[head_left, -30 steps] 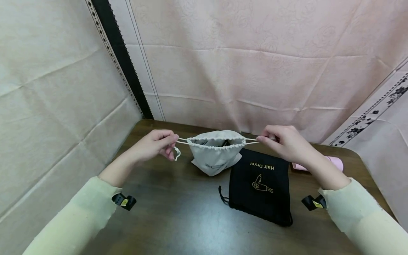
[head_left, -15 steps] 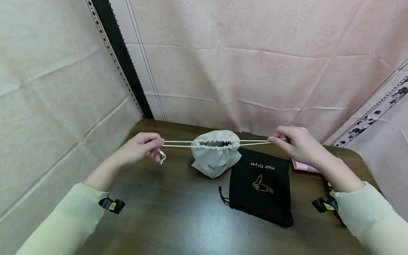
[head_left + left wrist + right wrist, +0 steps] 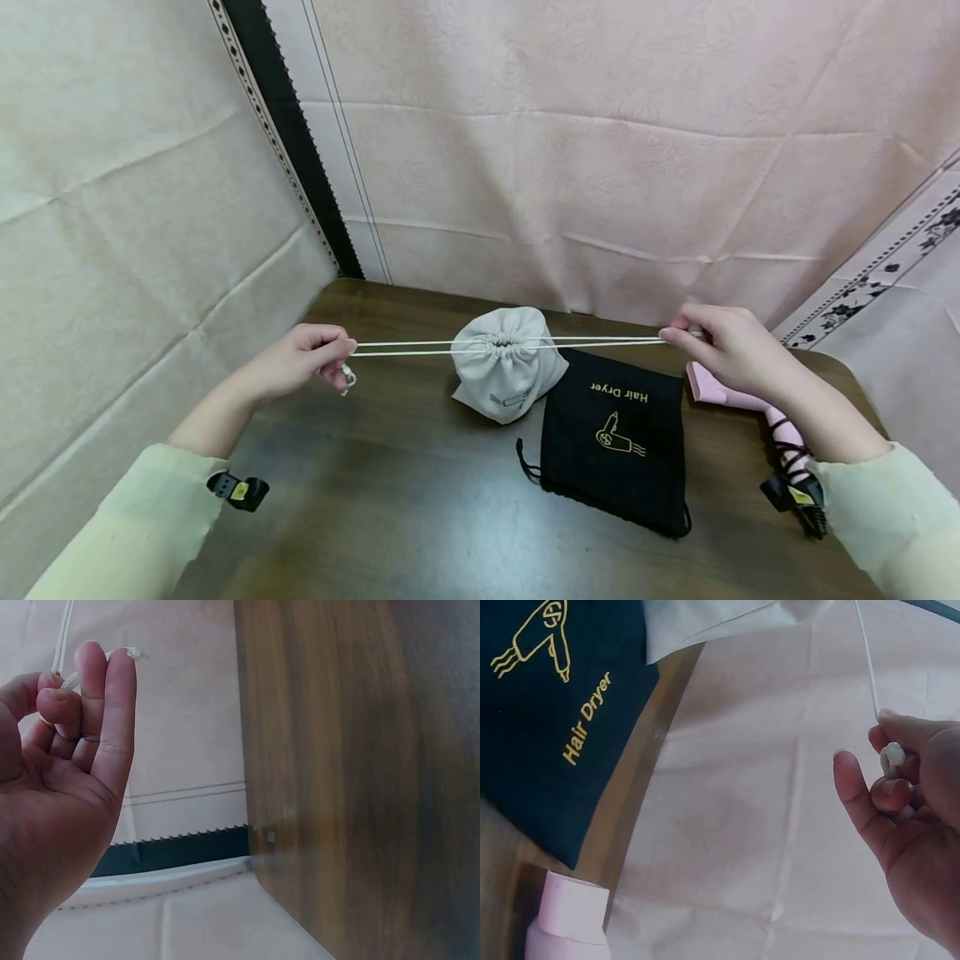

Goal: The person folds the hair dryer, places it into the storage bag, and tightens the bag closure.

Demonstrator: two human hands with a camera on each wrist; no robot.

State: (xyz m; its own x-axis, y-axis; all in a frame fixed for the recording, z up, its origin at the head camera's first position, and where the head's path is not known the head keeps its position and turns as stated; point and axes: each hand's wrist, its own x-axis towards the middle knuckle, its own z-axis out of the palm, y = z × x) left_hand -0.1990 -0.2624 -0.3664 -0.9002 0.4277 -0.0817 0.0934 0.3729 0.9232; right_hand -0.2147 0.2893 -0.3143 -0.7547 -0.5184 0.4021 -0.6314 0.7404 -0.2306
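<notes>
A pale grey drawstring bag (image 3: 498, 385) sits near the back middle of the table, its mouth gathered nearly closed. White drawstrings (image 3: 408, 348) run taut from both sides of it. My left hand (image 3: 306, 362) pinches the left cords between thumb and index finger, and a knotted end (image 3: 136, 653) hangs by its fingers. On the other side my right hand (image 3: 723, 343) pinches the right cords, with a knot (image 3: 892, 754) showing at the fingers in the right wrist view. What lies inside the bag is hidden.
Right of the grey bag lies a flat black drawstring bag (image 3: 611, 450) lettered "Hair Dryer". A pink hair dryer (image 3: 720, 393) with a black cord wound on its handle lies beyond it, partly under my right arm. Fabric curtains (image 3: 562, 167) border the wooden table (image 3: 420, 500).
Both hands have moved apart, the left to the left and the right to the right, still holding the cords. The bag's mouth has drawn from wide open to bunched nearly closed.
</notes>
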